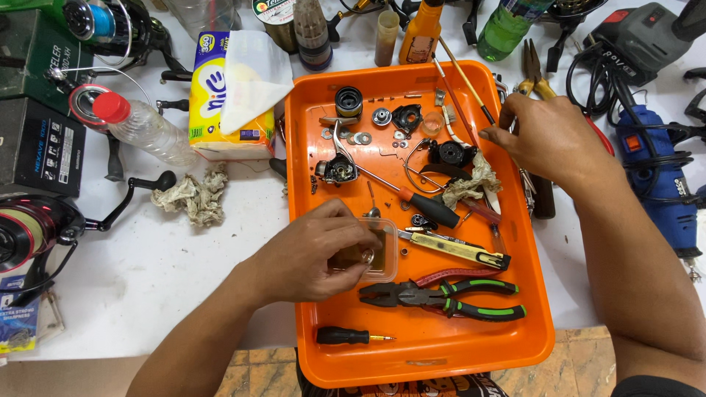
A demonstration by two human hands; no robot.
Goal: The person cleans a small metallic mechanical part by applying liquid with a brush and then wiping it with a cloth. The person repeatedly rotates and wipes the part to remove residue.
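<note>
An orange plastic tray (529, 294) lies on a white table. My left hand (312, 254) reaches into a small clear plastic tub (379, 254) in the tray, fingers pinched inside it; what they pinch is hidden. My right hand (544, 136) hovers at the tray's right rim, fingertips by a thin brush handle (471, 88) and a black reel part (450, 153). In the tray lie small washers and gears (360, 137), a reel body (337, 169), a screwdriver (430, 207), green-handled pliers (448, 298), a short black driver (346, 336) and a yellow-handled knife (452, 248).
Left of the tray are a tissue pack (232, 95), a plastic bottle with a red cap (143, 125), a crumpled rag (193, 195) and fishing reels (33, 228). Bottles (423, 33) stand behind. A blue power tool (658, 173) with cables and pliers (537, 77) lie right.
</note>
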